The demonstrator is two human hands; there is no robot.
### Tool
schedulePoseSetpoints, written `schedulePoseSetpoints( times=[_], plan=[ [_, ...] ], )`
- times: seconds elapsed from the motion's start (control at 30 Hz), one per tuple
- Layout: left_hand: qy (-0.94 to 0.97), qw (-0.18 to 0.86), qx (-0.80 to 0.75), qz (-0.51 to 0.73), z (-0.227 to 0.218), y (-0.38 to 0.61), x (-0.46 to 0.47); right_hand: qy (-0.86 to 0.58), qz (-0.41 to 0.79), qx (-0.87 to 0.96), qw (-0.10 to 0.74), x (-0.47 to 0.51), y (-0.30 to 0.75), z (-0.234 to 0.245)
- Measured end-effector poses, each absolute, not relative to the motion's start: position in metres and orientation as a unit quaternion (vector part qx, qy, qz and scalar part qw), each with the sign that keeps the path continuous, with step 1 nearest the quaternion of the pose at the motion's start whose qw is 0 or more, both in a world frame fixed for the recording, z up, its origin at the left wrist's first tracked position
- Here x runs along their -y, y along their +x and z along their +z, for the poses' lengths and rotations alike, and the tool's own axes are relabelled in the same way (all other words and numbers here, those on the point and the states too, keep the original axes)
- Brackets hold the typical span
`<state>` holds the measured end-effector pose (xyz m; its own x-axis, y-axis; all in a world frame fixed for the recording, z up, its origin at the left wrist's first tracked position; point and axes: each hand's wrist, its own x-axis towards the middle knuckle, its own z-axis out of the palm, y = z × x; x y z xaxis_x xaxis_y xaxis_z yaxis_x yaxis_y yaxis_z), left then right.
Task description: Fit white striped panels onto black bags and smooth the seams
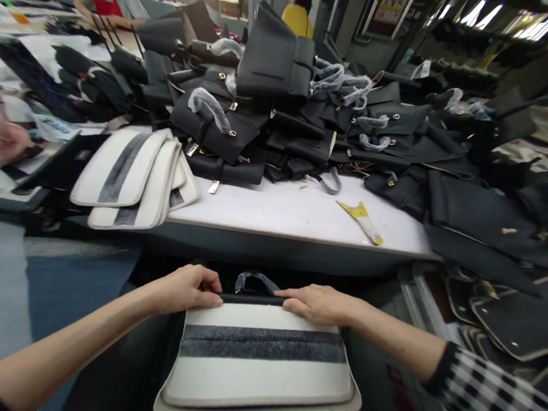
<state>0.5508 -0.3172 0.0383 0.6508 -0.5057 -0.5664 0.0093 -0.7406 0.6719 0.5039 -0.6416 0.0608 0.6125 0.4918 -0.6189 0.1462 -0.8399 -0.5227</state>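
A black bag (251, 300) is in front of me below the table edge, its top handle (262, 280) wrapped in clear film. The white inner face of its flap (262, 380) shows, with a dark grey stripe across it. My left hand (195, 289) pinches the left end of the black top edge between thumb and curled fingers. At the right end, my right hand (316, 303) grips the same edge, fingers reaching along the far side and thumb in front. Whatever lies beneath the flap is hidden.
White panels with grey stripes (127, 164) are stacked at the table's left. Black bags (284, 62) pile up behind. A yellow-ended scraper-like tool (361, 221) lies on the white tabletop (273, 212). Dark flap pieces (519, 316) are at right. People work in the background.
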Motion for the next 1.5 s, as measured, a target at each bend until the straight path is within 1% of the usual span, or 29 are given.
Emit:
schedulePoseSetpoints(
  times=[0.2, 0.23, 0.3, 0.37, 0.43, 0.5, 0.53, 0.6, 0.67, 0.73, 0.9, 1.03, 1.2, 1.3, 1.5],
  plan=[
    [0.874, 0.280, 0.156, -0.365, 0.038, 0.556, 0.334, -0.877, 0.339, 0.233, 0.248, 0.582, 0.511, 0.049],
    [0.883, 0.276, 0.157, -0.346, 0.040, 0.551, 0.338, -0.881, 0.326, 0.233, 0.252, 0.577, 0.510, 0.048],
    [0.908, 0.272, 0.179, -0.264, 0.045, 0.533, 0.347, -0.892, 0.298, 0.222, 0.260, 0.573, 0.501, 0.048],
    [0.921, 0.280, 0.233, -0.139, 0.052, 0.504, 0.355, -0.916, 0.213, 0.204, 0.273, 0.580, 0.478, 0.052],
    [0.900, 0.312, 0.301, -0.049, 0.058, 0.467, 0.362, -0.935, 0.074, 0.175, 0.298, 0.595, 0.440, 0.057],
    [0.870, 0.336, 0.362, -0.022, 0.060, 0.430, 0.369, -0.935, -0.053, 0.133, 0.324, 0.611, 0.392, 0.059],
    [0.858, 0.339, 0.386, -0.013, 0.060, 0.415, 0.372, -0.934, -0.092, 0.113, 0.326, 0.618, 0.367, 0.057],
    [0.850, 0.325, 0.415, -0.007, 0.055, 0.390, 0.380, -0.941, -0.129, 0.100, 0.297, 0.625, 0.322, 0.049],
    [0.853, 0.301, 0.427, -0.005, 0.047, 0.376, 0.386, -0.950, -0.145, 0.098, 0.260, 0.625, 0.290, 0.036],
    [0.858, 0.278, 0.431, -0.004, 0.040, 0.370, 0.391, -0.951, -0.168, 0.091, 0.244, 0.620, 0.274, 0.023],
    [0.867, 0.255, 0.427, 0.020, 0.035, 0.366, 0.396, -0.931, -0.222, 0.041, 0.287, 0.611, 0.278, 0.013],
    [0.879, 0.272, 0.392, 0.028, 0.036, 0.365, 0.402, -0.933, -0.223, -0.024, 0.281, 0.607, 0.288, 0.017],
    [0.894, 0.288, 0.342, 0.002, 0.036, 0.366, 0.411, -0.900, -0.230, -0.116, 0.350, 0.598, 0.294, 0.016],
    [0.897, 0.286, 0.336, -0.008, 0.036, 0.367, 0.415, -0.883, -0.242, -0.145, 0.376, 0.594, 0.295, 0.015],
    [0.902, 0.272, 0.336, -0.007, 0.032, 0.369, 0.417, -0.873, -0.244, -0.176, 0.384, 0.591, 0.299, 0.013]
  ],
)
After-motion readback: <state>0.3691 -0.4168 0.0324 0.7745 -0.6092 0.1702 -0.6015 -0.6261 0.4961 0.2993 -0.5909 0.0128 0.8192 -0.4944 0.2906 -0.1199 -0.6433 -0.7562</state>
